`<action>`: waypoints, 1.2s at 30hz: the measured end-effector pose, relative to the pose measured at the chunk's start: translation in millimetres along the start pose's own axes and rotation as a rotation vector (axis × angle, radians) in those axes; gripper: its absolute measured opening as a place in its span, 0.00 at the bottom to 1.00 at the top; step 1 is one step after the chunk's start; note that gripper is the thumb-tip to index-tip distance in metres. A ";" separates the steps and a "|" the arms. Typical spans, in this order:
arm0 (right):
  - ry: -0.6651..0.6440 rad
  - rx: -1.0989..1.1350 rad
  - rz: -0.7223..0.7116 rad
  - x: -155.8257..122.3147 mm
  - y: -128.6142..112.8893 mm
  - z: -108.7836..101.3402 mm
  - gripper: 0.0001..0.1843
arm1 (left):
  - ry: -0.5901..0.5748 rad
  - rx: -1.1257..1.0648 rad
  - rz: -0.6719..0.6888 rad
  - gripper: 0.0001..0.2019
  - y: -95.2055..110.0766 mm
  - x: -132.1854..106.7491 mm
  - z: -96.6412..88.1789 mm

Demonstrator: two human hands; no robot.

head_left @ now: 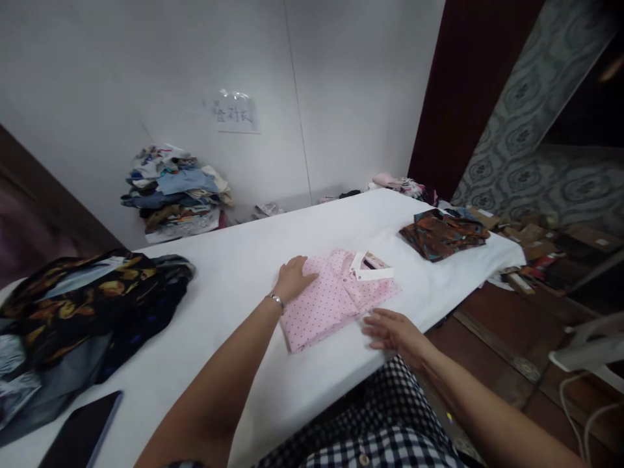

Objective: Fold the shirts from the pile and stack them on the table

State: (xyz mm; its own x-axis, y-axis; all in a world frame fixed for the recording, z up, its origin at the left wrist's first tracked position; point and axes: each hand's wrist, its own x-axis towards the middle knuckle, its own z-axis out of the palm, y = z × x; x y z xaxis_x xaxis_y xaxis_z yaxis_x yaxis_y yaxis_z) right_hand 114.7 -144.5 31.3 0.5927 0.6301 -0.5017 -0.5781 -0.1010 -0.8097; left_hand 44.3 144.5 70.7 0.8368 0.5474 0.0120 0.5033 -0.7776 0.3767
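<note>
On the white cloth-covered table [229,279], a neatly folded pink dotted shirt with a white collar [322,309] lies beneath the flat, loosely spread left hand [294,279], which grips nothing (presumably steadying the fabric), while the empty, half-open right hand [394,333] is beside its near edge.

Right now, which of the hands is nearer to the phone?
Left. The left hand is on the pink shirt, right of the phone; the right hand is farther right, beside the shirt's near edge.
</note>
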 end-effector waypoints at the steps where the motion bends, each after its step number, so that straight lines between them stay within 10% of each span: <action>1: -0.003 0.039 0.030 -0.2 -1.8 0.2 0.22 | -0.072 0.034 0.018 0.34 6.5 10.9 0.6; 9: -0.172 0.216 0.152 13.2 -5.1 32.4 0.11 | -0.366 0.026 -0.023 0.47 24.5 79.9 11.4; 16: -0.126 0.205 0.162 32.1 2.2 59.9 0.12 | -0.448 -0.048 -0.068 0.39 23.3 102.4 1.5; 22: -0.100 -0.021 -0.153 40.3 -20.0 69.7 0.15 | -0.304 -0.314 -0.021 0.35 4.5 97.6 -43.8; 26: -0.051 -0.216 -0.423 49.3 -82.7 83.0 0.14 | 0.042 -0.817 0.041 0.37 -14.8 91.9 -100.8; 32: -0.028 -0.513 -0.844 71.9 -153.0 96.2 0.16 | 0.461 -0.852 0.287 0.38 -34.8 26.0 -166.7; 36: -0.125 -0.763 -0.934 78.5 -107.8 73.0 0.15 | 0.494 -0.552 0.209 0.34 -52.8 -73.4 -112.1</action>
State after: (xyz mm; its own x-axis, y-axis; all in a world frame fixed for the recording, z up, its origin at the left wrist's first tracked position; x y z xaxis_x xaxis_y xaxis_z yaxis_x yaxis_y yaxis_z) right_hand 182.6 -27.9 101.4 0.5217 0.7684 0.3706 0.5479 0.0312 -0.8360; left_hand -67.9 180.0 153.7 0.6437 0.5813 0.4977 0.0555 -0.6841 0.7273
